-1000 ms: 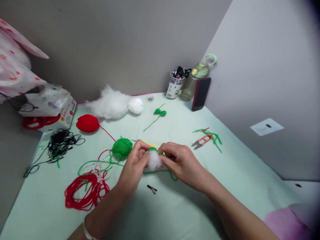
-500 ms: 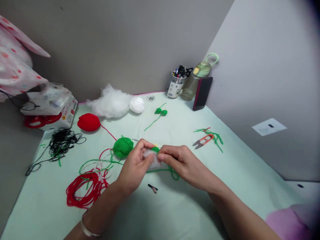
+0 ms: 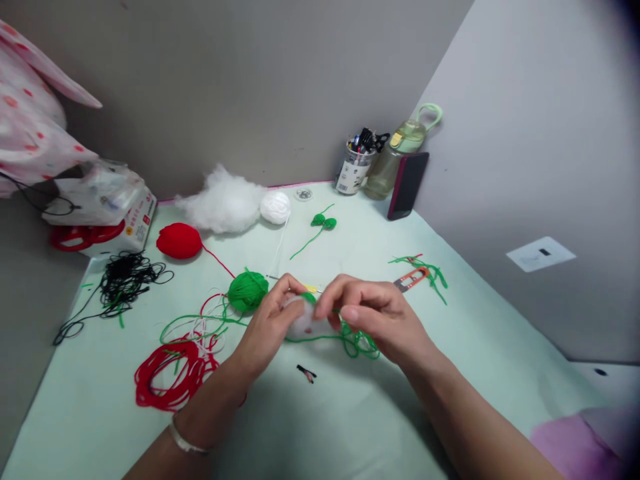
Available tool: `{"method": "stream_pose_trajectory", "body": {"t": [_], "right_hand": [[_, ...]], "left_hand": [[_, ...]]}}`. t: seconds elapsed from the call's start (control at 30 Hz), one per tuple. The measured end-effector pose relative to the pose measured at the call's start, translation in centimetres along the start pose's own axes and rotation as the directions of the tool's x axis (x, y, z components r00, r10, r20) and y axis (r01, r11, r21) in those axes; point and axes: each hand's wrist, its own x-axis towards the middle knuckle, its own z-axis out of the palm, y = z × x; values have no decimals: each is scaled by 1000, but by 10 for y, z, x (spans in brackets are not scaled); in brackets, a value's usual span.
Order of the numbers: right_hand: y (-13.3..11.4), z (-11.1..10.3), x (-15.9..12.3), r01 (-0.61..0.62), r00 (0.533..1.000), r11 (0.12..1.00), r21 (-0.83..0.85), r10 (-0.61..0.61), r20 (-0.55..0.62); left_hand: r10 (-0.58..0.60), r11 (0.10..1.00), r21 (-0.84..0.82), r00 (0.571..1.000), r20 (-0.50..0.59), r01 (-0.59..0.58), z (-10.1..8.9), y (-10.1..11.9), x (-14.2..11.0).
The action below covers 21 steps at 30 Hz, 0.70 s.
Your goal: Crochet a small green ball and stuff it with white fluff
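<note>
My left hand (image 3: 267,323) is closed around a white fluffy piece (image 3: 303,325) with green crochet (image 3: 309,297) at its top edge. Its thumb and fingers pinch the left side of that piece. Just right of it, my right hand (image 3: 375,313) has its fingers bent and the thumb apart from them; the fingertips are close to the white piece, and whether they touch it I cannot tell. Loops of green yarn (image 3: 363,343) lie under the right hand. A crochet hook with a yellow grip (image 3: 313,289) lies behind the hands, partly hidden.
Left of the hands are a green yarn ball (image 3: 247,291), a red yarn ball (image 3: 180,241), red yarn coils (image 3: 165,377) and tangled black cord (image 3: 125,280). Behind lie white stuffing (image 3: 220,203) and green crocheted leaves (image 3: 324,222). Orange thread snips (image 3: 414,278), a phone (image 3: 409,187) and a bottle (image 3: 383,173) stand rightward.
My right hand has moved slightly right, its thumb now apart from the fingers, and covers the blades of the snips. My left hand keeps its hold.
</note>
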Motion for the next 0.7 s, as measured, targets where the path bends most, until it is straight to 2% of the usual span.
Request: {"method": "stream_pose_trajectory", "body": {"t": [0.03, 0.07, 0.13, 0.17, 0.23, 0.3, 0.37, 0.57, 0.7], "right_hand": [[0, 0, -1, -30, 999, 995, 94, 28, 21], [1, 1, -1, -49, 999, 994, 102, 48, 11], [3, 2, -2, -54, 997, 991, -120, 47, -59], [5, 2, -2, -33, 997, 957, -289, 12, -74], [11, 3, -1, 56, 996, 821, -568, -82, -20], [17, 5, 0, 164, 984, 698, -697, -161, 71], [22, 6, 0, 189, 979, 649, -736, -183, 90], [17, 10, 3, -59, 997, 746, -663, 8, -79], [9, 10, 2, -114, 992, 771, -626, 53, -116]], "left_hand": [[-2, 1000, -13, 1000, 10, 2, 0, 0, 0], [-2, 1000, -27, 1000, 13, 2, 0, 0, -1], [6, 998, -56, 1000, 0, -6, 1, 0, -1], [13, 997, -70, 1000, -9, -14, 1, 0, -1], [29, 996, -87, 999, -26, -31, 1, -1, -1], [43, 995, -90, 999, -28, -45, 2, -3, -1], [52, 995, -84, 998, -20, -53, 3, -5, -1], [65, 997, -51, 995, 80, -61, 2, -4, -5], [98, 994, 24, 979, 177, -104, -1, 4, -6]]}}
